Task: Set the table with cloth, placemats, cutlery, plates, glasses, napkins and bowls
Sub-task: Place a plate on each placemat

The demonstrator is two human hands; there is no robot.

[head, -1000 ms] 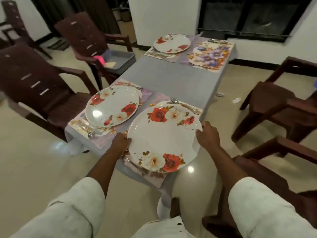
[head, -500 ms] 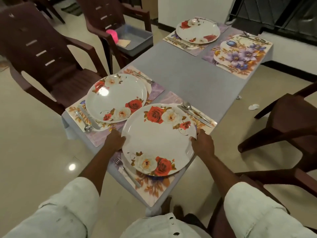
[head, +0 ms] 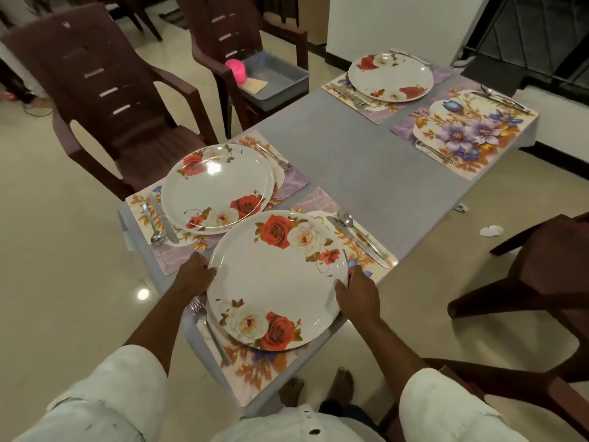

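Both hands clamp the rose-patterned plate, left hand and right hand on opposite rims, over the floral placemat; best centred between the fork by the left hand and the knife beyond the right

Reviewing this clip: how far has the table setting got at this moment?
Done: the grey cloth covers the table, four placemats with cutlery are laid, and two plates sit in place, the near-left plate and the far plate. In hand: the left hand and right hand grip the third plate over its mat. Left: the far-right placemat lacks a plate; no glasses, napkins or bowls on the table.
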